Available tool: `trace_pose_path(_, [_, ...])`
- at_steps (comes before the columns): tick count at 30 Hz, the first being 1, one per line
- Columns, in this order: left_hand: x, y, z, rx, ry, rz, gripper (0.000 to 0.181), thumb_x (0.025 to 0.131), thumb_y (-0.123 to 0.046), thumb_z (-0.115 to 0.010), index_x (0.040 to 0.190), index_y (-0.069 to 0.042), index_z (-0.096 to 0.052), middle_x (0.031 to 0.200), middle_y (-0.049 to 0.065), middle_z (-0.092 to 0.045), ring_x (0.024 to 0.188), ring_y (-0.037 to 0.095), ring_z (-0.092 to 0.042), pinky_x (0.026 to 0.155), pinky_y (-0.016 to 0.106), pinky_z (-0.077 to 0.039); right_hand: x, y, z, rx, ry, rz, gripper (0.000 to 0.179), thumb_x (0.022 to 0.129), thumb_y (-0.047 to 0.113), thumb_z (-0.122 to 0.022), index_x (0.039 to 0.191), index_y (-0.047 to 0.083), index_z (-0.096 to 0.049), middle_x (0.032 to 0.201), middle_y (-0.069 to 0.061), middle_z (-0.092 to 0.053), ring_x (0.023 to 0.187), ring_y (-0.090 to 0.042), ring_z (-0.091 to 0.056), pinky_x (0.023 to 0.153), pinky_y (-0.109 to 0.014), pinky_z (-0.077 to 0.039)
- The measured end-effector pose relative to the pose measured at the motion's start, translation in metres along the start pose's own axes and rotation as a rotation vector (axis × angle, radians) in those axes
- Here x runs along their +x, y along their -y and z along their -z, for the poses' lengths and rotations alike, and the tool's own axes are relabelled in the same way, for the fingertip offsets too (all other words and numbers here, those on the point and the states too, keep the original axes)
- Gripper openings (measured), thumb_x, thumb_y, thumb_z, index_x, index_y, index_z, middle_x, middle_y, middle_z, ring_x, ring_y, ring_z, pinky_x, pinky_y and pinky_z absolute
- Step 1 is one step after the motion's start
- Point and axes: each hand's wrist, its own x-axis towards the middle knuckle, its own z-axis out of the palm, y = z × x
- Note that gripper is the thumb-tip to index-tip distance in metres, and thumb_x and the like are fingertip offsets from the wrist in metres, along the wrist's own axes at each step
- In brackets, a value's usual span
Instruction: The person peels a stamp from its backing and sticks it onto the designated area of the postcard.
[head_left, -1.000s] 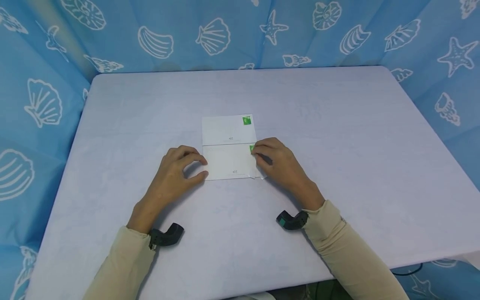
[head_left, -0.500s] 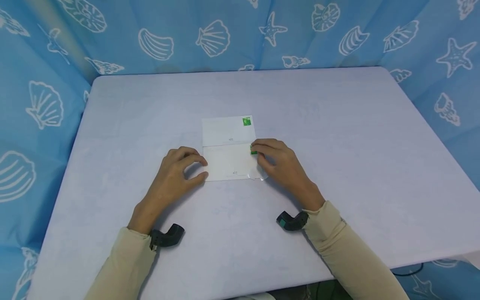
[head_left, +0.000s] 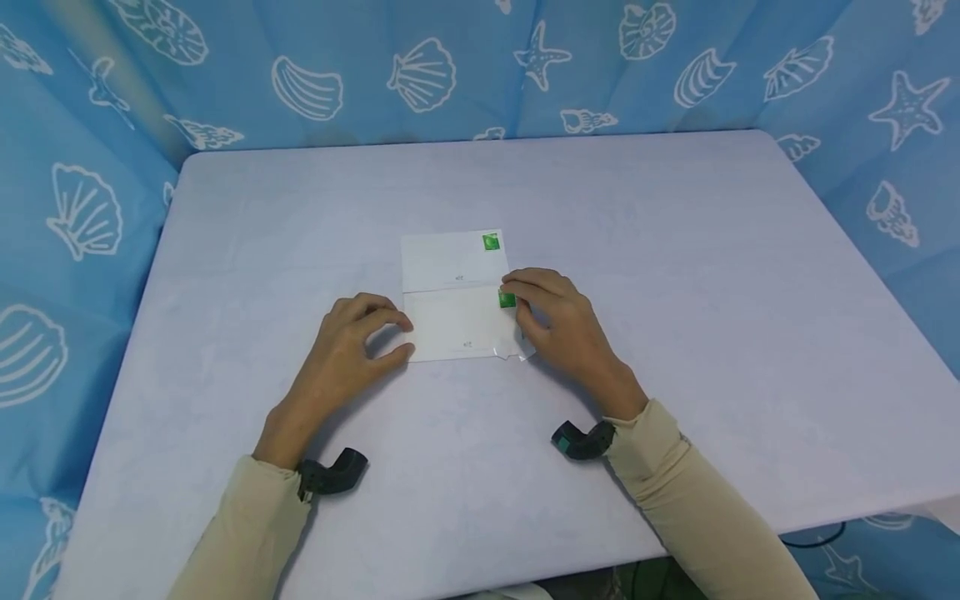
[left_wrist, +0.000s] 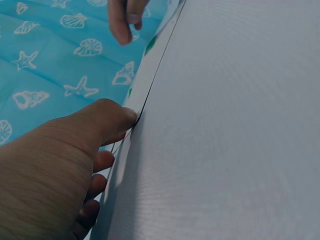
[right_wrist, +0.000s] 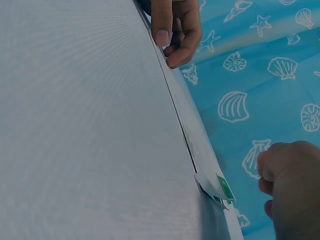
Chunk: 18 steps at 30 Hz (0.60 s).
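Two white envelope-like papers lie one above the other, the far one (head_left: pixel 446 262) and the near one (head_left: pixel 450 325). Each carries a green stamp-like square near its upper right corner, the far square (head_left: pixel 491 242) and the near square (head_left: pixel 507 298). My left hand (head_left: pixel 352 354) rests on the near paper's left edge, thumb and fingertips apart. My right hand (head_left: pixel 558 321) is bent over the near square, fingertips at its upper edge, thumb to its right. In the right wrist view, a small curled flap (right_wrist: pixel 212 187) lifts at the near paper's right end, with the thumb apart from it.
A white cloth (head_left: pixel 675 250) covers the table. Black wrist cameras sit on both cuffs, the left camera (head_left: pixel 333 472) and the right camera (head_left: pixel 583 440). A blue shell-print curtain (head_left: pixel 360 42) stands behind and at both sides. A clear film piece (head_left: pixel 510 353) lies at the near paper's lower right corner.
My right fingers have shifted slightly up and away, so more of the near green square shows. My left hand has stayed at the paper's left edge.
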Motion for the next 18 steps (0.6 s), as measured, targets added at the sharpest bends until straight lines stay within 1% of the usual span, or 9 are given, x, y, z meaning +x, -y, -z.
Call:
trace_pose_path(1, [0.000, 0.000, 0.000, -0.001, -0.001, -0.003, 0.019, 0.084, -0.014, -0.082, 0.101, -0.014, -0.073, 0.119, 0.005, -0.059, 0.114, 0.030, -0.048, 0.098, 0.049, -0.035, 0.000, 0.000, 0.000, 0.007, -0.023, 0.004, 0.023, 0.091, -0.006, -0.062, 0.111, -0.002, -0.074, 0.121, -0.010, -0.067, 0.116, -0.025, -0.060, 0.097, -0.034, -0.049])
trace_pose_path(3, [0.000, -0.001, 0.000, -0.001, -0.004, -0.008, 0.019, 0.084, -0.014, -0.082, 0.101, -0.014, -0.073, 0.118, 0.005, -0.059, 0.114, 0.030, -0.048, 0.098, 0.049, -0.035, 0.000, 0.001, 0.001, 0.016, -0.033, -0.001, 0.023, 0.090, -0.007, -0.063, 0.109, -0.002, -0.075, 0.120, -0.010, -0.067, 0.115, -0.025, -0.060, 0.097, -0.034, -0.048])
trace_pose_path(5, [0.000, -0.001, 0.000, 0.000, -0.007, -0.015, 0.019, 0.084, -0.014, -0.081, 0.101, -0.014, -0.073, 0.118, 0.005, -0.059, 0.113, 0.031, -0.048, 0.098, 0.049, -0.035, -0.001, -0.001, 0.001, 0.007, 0.011, -0.009, 0.022, 0.090, -0.007, -0.064, 0.108, -0.002, -0.075, 0.118, -0.010, -0.068, 0.115, -0.025, -0.061, 0.097, -0.036, -0.048])
trace_pose_path(8, [0.000, -0.001, 0.000, 0.004, -0.008, -0.018, 0.019, 0.084, -0.015, -0.082, 0.101, -0.013, -0.073, 0.118, 0.005, -0.059, 0.113, 0.031, -0.048, 0.098, 0.049, -0.035, -0.003, -0.003, 0.000, -0.014, 0.106, -0.034, 0.020, 0.090, -0.005, -0.066, 0.107, -0.002, -0.075, 0.117, -0.011, -0.068, 0.115, -0.025, -0.060, 0.097, -0.037, -0.048])
trace_pose_path(10, [0.001, -0.002, 0.000, 0.007, -0.006, -0.014, 0.020, 0.084, -0.015, -0.082, 0.102, -0.013, -0.073, 0.118, 0.005, -0.059, 0.113, 0.031, -0.048, 0.098, 0.049, -0.035, -0.003, -0.004, 0.001, -0.018, 0.155, -0.055, 0.021, 0.091, -0.003, -0.066, 0.109, -0.001, -0.075, 0.118, -0.011, -0.067, 0.117, -0.026, -0.059, 0.099, -0.038, -0.048])
trace_pose_path(13, [0.003, -0.003, -0.001, -0.005, 0.007, 0.018, 0.022, 0.086, -0.018, -0.080, 0.106, -0.014, -0.072, 0.120, 0.004, -0.059, 0.116, 0.030, -0.048, 0.100, 0.049, -0.035, -0.003, -0.004, 0.006, 0.005, 0.173, -0.134, 0.024, 0.094, 0.002, -0.065, 0.116, 0.001, -0.073, 0.125, -0.010, -0.065, 0.122, -0.025, -0.057, 0.102, -0.038, -0.046])
trace_pose_path(16, [0.006, -0.005, -0.001, -0.047, 0.031, 0.084, 0.026, 0.091, -0.023, -0.076, 0.114, -0.015, -0.070, 0.123, 0.001, -0.059, 0.118, 0.025, -0.049, 0.102, 0.046, -0.038, -0.003, -0.005, 0.015, 0.001, 0.175, -0.229, 0.028, 0.096, 0.006, -0.065, 0.124, 0.003, -0.069, 0.132, -0.010, -0.061, 0.127, -0.026, -0.054, 0.105, -0.041, -0.045])
trace_pose_path(18, [0.008, -0.005, 0.000, -0.089, 0.030, 0.123, 0.027, 0.095, -0.022, -0.071, 0.120, -0.014, -0.068, 0.124, 0.001, -0.059, 0.116, 0.022, -0.052, 0.101, 0.043, -0.042, -0.003, -0.008, 0.023, -0.028, 0.187, -0.285, 0.030, 0.098, 0.010, -0.064, 0.127, 0.003, -0.067, 0.135, -0.012, -0.059, 0.130, -0.028, -0.052, 0.106, -0.044, -0.043])
